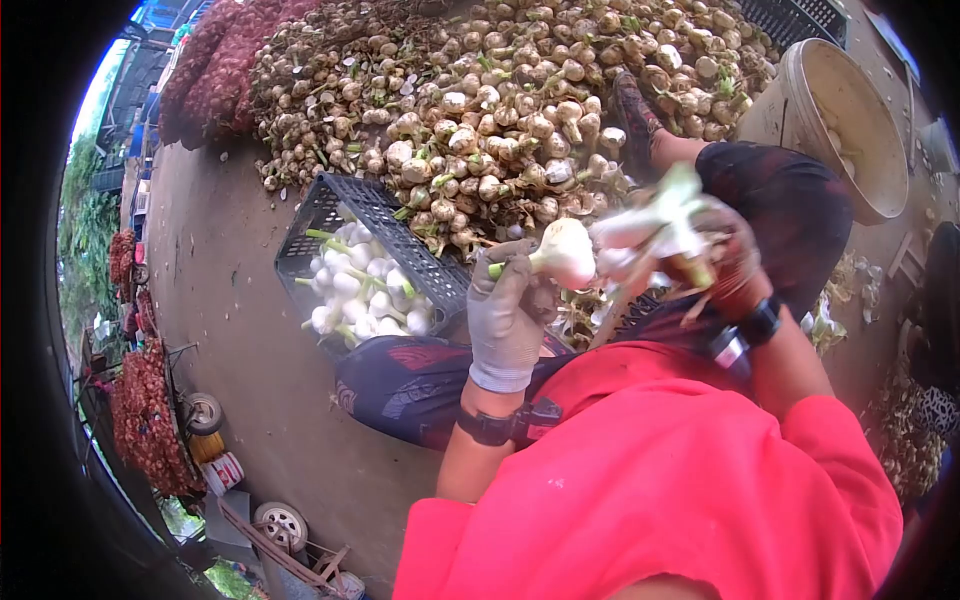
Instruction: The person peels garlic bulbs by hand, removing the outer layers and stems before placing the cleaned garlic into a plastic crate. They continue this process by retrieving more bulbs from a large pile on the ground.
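Note:
My left hand (pixel 508 325), in a pale glove, is closed round the green stem of a garlic bulb (pixel 566 254), whose head points to the right. Close by on the right, my right hand (pixel 732 255) looks wrapped round loose peeled garlic skins (pixel 672 225); that hand and the skins are blurred by motion. A black plastic crate (pixel 388 215) with white cleaned bulbs (pixel 365 285) lies left of my left hand. Beyond both hands spreads a large heap of unpeeled garlic (pixel 500 120).
A pale bucket (pixel 790 115) with some bulbs inside stands at the right. Red net sacks (pixel 215 80) lie at the upper left. Another black crate (pixel 800 18) is at the upper right. Carts with wheels (pixel 280 525) and filled sacks (pixel 150 420) are at the far left.

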The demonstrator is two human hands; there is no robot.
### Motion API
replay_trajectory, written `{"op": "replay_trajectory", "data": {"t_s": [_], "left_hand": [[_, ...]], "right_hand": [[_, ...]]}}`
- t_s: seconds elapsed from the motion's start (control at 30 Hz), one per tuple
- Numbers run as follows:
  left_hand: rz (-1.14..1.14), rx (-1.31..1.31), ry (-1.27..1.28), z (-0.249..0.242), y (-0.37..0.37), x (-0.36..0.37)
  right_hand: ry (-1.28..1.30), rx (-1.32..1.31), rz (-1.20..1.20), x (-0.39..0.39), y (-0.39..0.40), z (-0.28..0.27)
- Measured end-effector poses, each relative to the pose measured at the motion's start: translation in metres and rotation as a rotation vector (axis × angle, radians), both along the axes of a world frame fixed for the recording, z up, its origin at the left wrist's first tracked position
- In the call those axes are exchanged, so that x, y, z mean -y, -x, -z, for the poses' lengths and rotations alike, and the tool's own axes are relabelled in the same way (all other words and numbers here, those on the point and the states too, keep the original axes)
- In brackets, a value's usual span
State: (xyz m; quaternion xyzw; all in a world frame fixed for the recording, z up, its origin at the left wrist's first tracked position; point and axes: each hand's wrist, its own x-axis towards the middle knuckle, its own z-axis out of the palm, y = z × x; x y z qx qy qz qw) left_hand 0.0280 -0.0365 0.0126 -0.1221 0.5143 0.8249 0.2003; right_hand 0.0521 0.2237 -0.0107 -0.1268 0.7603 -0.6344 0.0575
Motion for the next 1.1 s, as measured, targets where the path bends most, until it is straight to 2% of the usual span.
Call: {"op": "replay_trajectory", "data": {"t_s": [0.07, 0.13, 0.17, 0.2, 0.23, 0.27, 0.3, 0.33, 0.37, 0.4, 0.47, 0.53, 0.6, 0.67, 0.73, 0.77, 0.87, 0.9, 0.93, 1.0, 1.07, 1.1], "left_hand": [[-0.028, 0.03, -0.034, -0.006, 0.002, 0.008], [-0.022, 0.036, 0.005, -0.001, 0.004, 0.012], [0.02, -0.056, 0.171, 0.0, 0.003, 0.013], [0.06, -0.153, 0.33, 0.002, 0.002, 0.011], [0.051, -0.188, 0.439, -0.005, -0.001, 0.006], [0.049, -0.188, 0.435, -0.006, -0.001, 0.001], [0.062, -0.325, 0.531, -0.006, -0.004, -0.004], [0.078, -0.466, 0.628, -0.005, -0.005, -0.007], [0.101, -0.688, 0.782, 0.0, -0.003, -0.007], [0.102, -0.689, 0.783, 0.005, 0.0, -0.005], [0.256, -1.103, 0.997, 0.013, 0.005, -0.003], [0.312, -1.073, 1.036, 0.012, 0.006, -0.003], [0.534, -1.149, 1.165, 0.015, 0.009, -0.001], [0.554, -1.145, 1.201, 0.021, 0.008, -0.001], [0.502, -1.098, 1.129, 0.024, 0.01, 0.0], [0.504, -1.094, 1.128, 0.023, 0.009, 0.003], [0.557, -1.063, 1.074, 0.011, 0.009, 0.02], [0.52, -0.983, 0.867, 0.01, 0.008, 0.03], [0.479, -0.899, 0.664, 0.009, 0.008, 0.039], [0.452, -0.763, 0.482, 0.008, 0.007, 0.058], [0.139, -0.266, 0.463, -0.005, -0.006, 0.051], [0.131, -0.263, 0.47, -0.002, -0.008, 0.047]], "right_hand": [[0.287, 0.533, 0.199, -0.027, 0.001, -0.004], [-1.195, 0.574, -0.092, -0.017, 0.019, -0.02], [-1.321, 0.385, -0.083, -0.012, 0.008, -0.004], [-1.228, 0.174, -0.116, -0.007, 0.006, 0.007], [-1.171, 0.418, -0.243, 0.015, 0.016, -0.019], [-1.038, 0.187, -0.127, 0.029, 0.012, -0.022], [-0.852, 0.078, -0.015, 0.043, 0.011, -0.007], [-0.851, 0.119, -0.044, 0.06, 0.016, -0.017], [-0.713, 0.031, 0.011, 0.071, 0.014, -0.015], [-0.705, 0.097, -0.014, 0.082, 0.016, -0.015], [-0.792, 0.118, -0.015, 0.093, 0.018, -0.006], [-0.832, 0.184, -0.048, 0.095, 0.022, -0.003], [-0.924, 0.29, -0.275, 0.094, 0.029, 0.002], [-0.946, 0.288, -0.242, 0.1, 0.025, -0.001], [-0.935, 0.31, -0.161, 0.104, 0.024, -0.001], [-0.933, 0.234, -0.151, 0.103, 0.026, 0.009], [-0.987, 0.238, -0.164, 0.09, 0.041, 0.013], [-1.038, 0.261, -0.085, 0.084, 0.044, 0.027], [-1.085, 0.313, -0.108, 0.075, 0.05, 0.029], [-1.065, 0.357, -0.103, 0.062, 0.051, 0.038], [-0.664, 0.372, -0.034, 0.063, 0.039, 0.018], [-0.43, 0.442, -0.036, 0.07, 0.033, 0.001]]}}
